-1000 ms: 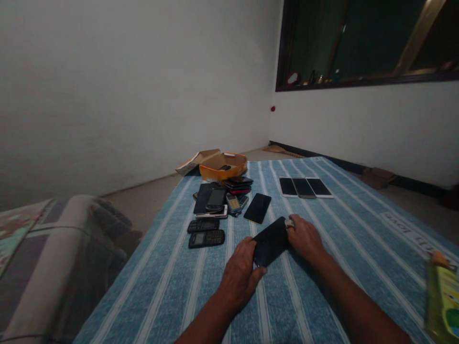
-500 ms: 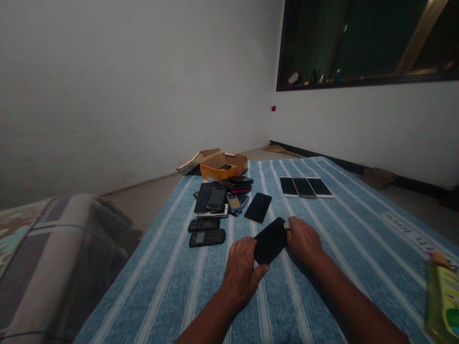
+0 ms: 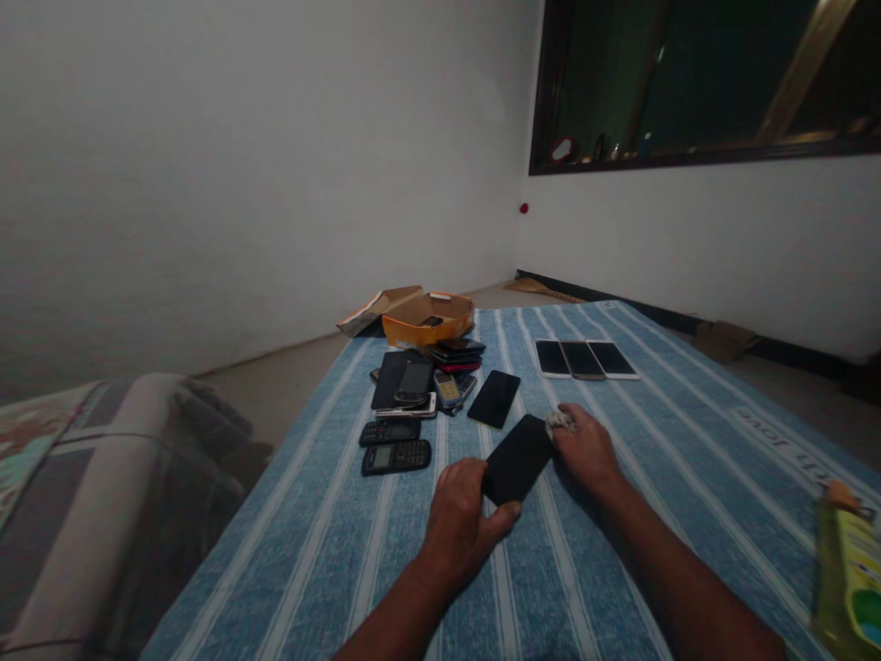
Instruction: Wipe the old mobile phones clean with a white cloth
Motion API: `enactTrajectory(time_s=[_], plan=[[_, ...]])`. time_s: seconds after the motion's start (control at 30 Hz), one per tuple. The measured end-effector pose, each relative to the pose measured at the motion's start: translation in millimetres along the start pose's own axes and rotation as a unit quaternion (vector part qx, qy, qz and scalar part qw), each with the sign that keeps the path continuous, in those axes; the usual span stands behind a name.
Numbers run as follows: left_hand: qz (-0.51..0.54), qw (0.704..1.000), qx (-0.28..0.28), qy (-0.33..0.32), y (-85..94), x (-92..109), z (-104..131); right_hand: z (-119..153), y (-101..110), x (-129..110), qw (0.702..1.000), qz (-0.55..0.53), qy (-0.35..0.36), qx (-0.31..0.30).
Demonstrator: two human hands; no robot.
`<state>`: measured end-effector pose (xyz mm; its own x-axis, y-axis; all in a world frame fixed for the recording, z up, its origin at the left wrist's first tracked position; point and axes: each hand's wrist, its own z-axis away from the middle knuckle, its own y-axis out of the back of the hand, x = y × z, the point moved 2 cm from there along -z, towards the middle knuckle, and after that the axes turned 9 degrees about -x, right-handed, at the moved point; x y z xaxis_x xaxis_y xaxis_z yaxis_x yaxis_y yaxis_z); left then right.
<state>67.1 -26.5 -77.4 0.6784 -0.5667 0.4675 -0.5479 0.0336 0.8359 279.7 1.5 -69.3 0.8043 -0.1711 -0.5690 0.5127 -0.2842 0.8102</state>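
Observation:
A black smartphone [image 3: 518, 461] is gripped at its lower left by my left hand [image 3: 462, 519], the thumb along its near edge. My right hand [image 3: 585, 450] pinches a crumpled whitish cloth or tissue [image 3: 560, 422] at the phone's far right corner. Just beyond lies another dark smartphone [image 3: 494, 399] on the striped cloth. Left of my hands are two black keypad phones, the nearer one [image 3: 396, 457] and the farther one [image 3: 391, 431]. Behind them is a pile of phones, with a dark one [image 3: 415, 381] on top and a small keypad phone [image 3: 448, 389] beside it.
Three light-framed smartphones [image 3: 585, 360] lie side by side at the far right of the blue striped cloth [image 3: 289, 551]. An open orange box [image 3: 430, 321] stands at the back. A yellow-green bottle or pack [image 3: 850, 578] is at the right edge.
My right hand has lifted slightly at the phone's corner, and more of the whitish cloth shows. My left hand still grips the phone; the other phones have not moved.

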Motion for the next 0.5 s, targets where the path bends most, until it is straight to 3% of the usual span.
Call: enactTrajectory(time_s=[0.17,0.5], plan=[[0.009,1.000,0.008,0.006,2.1,1.1,-0.7,10.7,-7.3,-9.8,0.997,-0.007,0.070,0.023],[0.011,1.000,0.021,-0.003,1.0,1.0,-1.4,46.6,-21.3,-41.7,0.986,0.058,0.157,-0.017]])
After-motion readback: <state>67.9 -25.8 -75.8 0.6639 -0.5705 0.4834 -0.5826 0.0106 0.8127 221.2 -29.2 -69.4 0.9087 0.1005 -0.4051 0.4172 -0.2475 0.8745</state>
